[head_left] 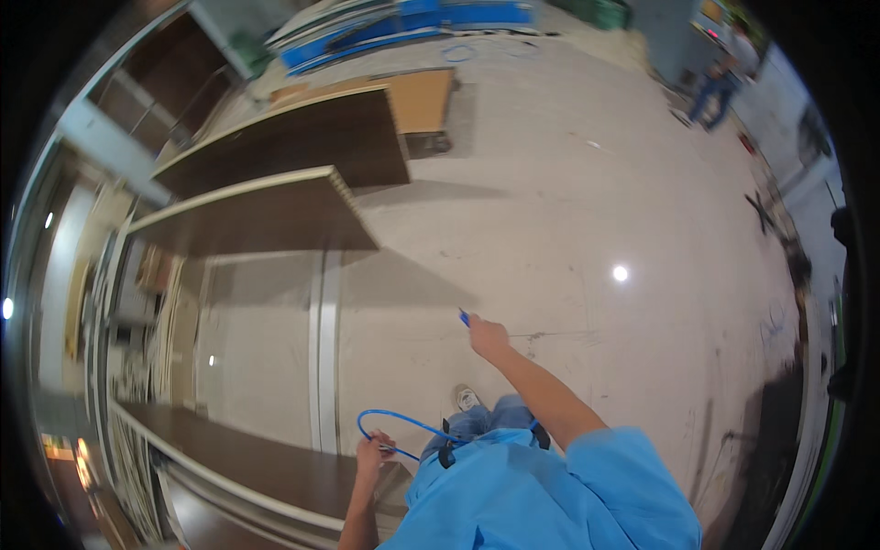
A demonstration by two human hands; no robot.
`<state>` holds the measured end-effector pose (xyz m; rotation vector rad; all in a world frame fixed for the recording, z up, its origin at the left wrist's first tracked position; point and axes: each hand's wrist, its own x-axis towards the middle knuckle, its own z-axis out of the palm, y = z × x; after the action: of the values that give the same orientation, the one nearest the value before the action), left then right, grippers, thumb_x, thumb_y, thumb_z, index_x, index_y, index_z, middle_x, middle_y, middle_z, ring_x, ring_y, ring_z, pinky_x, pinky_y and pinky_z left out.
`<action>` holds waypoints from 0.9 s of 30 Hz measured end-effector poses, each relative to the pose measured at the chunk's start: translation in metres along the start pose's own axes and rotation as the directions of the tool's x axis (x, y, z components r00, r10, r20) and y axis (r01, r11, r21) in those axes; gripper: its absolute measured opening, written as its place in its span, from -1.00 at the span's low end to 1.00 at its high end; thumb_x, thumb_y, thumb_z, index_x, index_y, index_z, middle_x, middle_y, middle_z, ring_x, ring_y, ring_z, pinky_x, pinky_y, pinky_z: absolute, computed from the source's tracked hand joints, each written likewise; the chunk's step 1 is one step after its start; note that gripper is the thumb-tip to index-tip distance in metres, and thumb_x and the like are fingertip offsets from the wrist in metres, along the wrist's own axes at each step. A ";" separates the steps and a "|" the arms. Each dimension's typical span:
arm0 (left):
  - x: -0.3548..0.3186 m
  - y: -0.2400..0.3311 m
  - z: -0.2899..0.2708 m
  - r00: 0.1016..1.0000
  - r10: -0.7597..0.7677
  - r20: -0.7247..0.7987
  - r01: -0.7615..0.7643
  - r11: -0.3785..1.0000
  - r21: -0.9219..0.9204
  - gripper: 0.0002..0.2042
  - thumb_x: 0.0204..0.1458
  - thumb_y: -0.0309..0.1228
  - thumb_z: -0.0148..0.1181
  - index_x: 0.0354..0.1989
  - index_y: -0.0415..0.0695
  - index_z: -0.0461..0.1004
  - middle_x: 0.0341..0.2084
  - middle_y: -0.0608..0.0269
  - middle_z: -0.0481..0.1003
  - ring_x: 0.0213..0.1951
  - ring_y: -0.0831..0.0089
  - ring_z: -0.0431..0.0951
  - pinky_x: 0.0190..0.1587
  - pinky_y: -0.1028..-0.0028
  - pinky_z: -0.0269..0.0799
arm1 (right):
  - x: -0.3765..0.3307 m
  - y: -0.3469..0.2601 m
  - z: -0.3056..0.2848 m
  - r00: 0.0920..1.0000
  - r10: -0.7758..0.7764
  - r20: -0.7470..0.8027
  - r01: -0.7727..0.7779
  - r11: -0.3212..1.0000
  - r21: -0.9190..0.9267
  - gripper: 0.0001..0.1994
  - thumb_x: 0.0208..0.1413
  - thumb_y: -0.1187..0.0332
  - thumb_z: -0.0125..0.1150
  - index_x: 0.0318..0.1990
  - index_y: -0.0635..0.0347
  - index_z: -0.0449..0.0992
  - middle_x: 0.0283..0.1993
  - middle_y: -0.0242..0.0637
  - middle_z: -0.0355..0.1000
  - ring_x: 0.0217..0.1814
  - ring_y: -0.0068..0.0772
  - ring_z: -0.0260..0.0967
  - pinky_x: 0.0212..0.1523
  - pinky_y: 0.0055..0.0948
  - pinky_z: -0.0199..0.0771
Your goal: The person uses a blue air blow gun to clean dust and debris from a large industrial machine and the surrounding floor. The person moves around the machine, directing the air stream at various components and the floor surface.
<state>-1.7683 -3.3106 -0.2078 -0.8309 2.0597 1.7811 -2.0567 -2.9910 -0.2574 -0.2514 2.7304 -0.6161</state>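
Note:
My right hand [488,337] is stretched out ahead over the floor, closed round a small blue tool [465,318] with a thin dark tip. Most of that tool is hidden in my fist, so its kind does not show. Lower and to the left, my left hand [374,449] is closed on a thin blue hose [401,415]. The hose makes a loop above that hand and runs back toward my waist. Something small and pale shows at the left fingers, too small to name. Beside my left arm lies a dark brown panel [266,438] with a pale edge.
Two dark brown panels [266,215] [302,137] with light edges jut out from the left. Behind them stands a low wheeled cart [422,101] with a tan top. Blue-sided stacks [394,27] lie at the back. Another person [724,78] stands far right, near the wall.

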 end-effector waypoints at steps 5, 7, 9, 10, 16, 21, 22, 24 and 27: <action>0.138 0.130 0.005 0.998 -0.021 0.066 0.017 0.998 0.061 -0.62 0.30 -0.04 0.02 -0.24 -0.17 0.45 -0.35 0.06 0.60 -0.39 0.26 0.65 -0.32 0.38 0.63 | 0.088 0.025 -0.056 0.951 0.268 -0.153 -0.265 0.963 0.038 -0.61 0.16 0.35 0.06 0.10 0.36 0.29 -0.33 0.01 0.59 -0.29 -0.07 0.63 -0.29 -0.12 0.62; 0.185 0.169 0.025 0.993 -0.021 0.118 0.011 0.996 0.091 -0.62 0.31 -0.05 0.01 -0.24 -0.17 0.44 -0.35 0.06 0.60 -0.39 0.25 0.65 -0.34 0.38 0.63 | 0.106 0.057 -0.072 0.893 0.420 -0.161 -0.415 0.908 0.062 -0.59 0.14 0.34 0.10 0.11 0.35 0.34 -0.27 -0.04 0.61 -0.25 -0.07 0.64 -0.29 -0.09 0.63; 0.229 0.194 0.047 0.985 -0.012 0.170 0.003 0.999 0.053 -0.64 0.32 -0.07 0.00 -0.23 -0.17 0.44 -0.35 0.05 0.59 -0.39 0.23 0.65 -0.34 0.38 0.64 | 0.112 0.098 -0.084 0.803 0.588 -0.098 -0.575 0.807 0.134 -0.60 0.13 0.33 0.13 0.10 0.34 0.41 -0.18 -0.07 0.61 -0.19 -0.05 0.63 -0.29 -0.03 0.63; 0.251 0.202 0.059 0.982 -0.039 0.183 0.022 0.995 0.095 -0.64 0.32 -0.07 0.00 -0.23 -0.17 0.44 -0.35 0.04 0.59 -0.39 0.23 0.66 -0.34 0.37 0.65 | 0.111 0.119 -0.090 0.748 0.662 -0.034 -0.646 0.739 0.189 -0.61 0.13 0.32 0.14 0.07 0.33 0.44 -0.13 -0.08 0.60 -0.15 -0.03 0.63 -0.29 0.02 0.63; 0.368 0.254 0.107 0.966 -0.002 0.258 -0.068 0.962 0.265 -0.68 0.32 -0.16 -0.02 -0.24 -0.21 0.43 -0.40 0.08 0.55 -0.32 0.22 0.66 -0.40 0.31 0.67 | 0.129 0.237 -0.131 0.640 0.712 0.288 -0.755 0.652 0.064 -0.70 0.19 0.36 0.02 0.02 0.30 0.47 0.06 0.02 0.52 0.03 0.05 0.57 -0.09 -0.08 0.62; 0.436 0.330 0.146 0.949 -0.140 0.283 0.029 0.931 0.364 -0.70 0.30 -0.19 -0.03 -0.23 -0.21 0.43 -0.38 0.04 0.57 -0.41 0.23 0.64 -0.45 0.37 0.64 | 0.212 0.317 -0.188 0.428 0.898 -0.102 -0.766 0.420 0.487 -0.66 0.15 0.38 0.03 0.01 0.46 0.39 -0.24 0.02 0.60 -0.22 -0.04 0.64 -0.29 -0.13 0.64; 0.453 0.348 0.158 0.934 -0.126 0.333 -0.025 0.910 0.414 -0.67 0.30 -0.16 -0.04 -0.21 -0.22 0.43 -0.36 -0.01 0.60 -0.46 0.23 0.64 -0.46 0.40 0.63 | 0.227 0.331 -0.203 0.410 0.893 -0.185 -0.769 0.447 0.457 -0.64 0.15 0.38 0.04 0.03 0.49 0.36 -0.29 0.01 0.60 -0.27 -0.04 0.64 -0.29 -0.13 0.64; 0.490 0.383 0.194 0.927 -0.165 0.336 -0.010 0.887 0.462 -0.66 0.31 -0.14 -0.06 -0.20 -0.21 0.43 -0.35 0.00 0.60 -0.46 0.25 0.63 -0.45 0.43 0.61 | 0.242 0.370 -0.236 0.352 0.898 -0.265 -0.781 0.437 0.446 -0.57 0.15 0.37 0.07 0.10 0.49 0.30 -0.32 0.01 0.60 -0.30 -0.05 0.64 -0.35 -0.10 0.62; 0.533 0.428 0.253 0.921 -0.181 0.344 -0.011 0.872 0.489 -0.64 0.33 -0.12 -0.08 -0.18 -0.21 0.43 -0.33 0.01 0.59 -0.43 0.26 0.63 -0.42 0.45 0.60 | 0.251 0.421 -0.265 0.245 0.946 -0.210 -0.797 0.320 0.511 -0.47 0.14 0.33 0.09 0.22 0.46 0.25 -0.24 0.05 0.60 -0.26 -0.07 0.64 -0.44 -0.01 0.60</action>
<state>-2.4816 -3.1596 -0.2162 -0.3836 2.0227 1.1710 -2.4254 -2.5743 -0.2879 1.6961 2.4688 -0.7461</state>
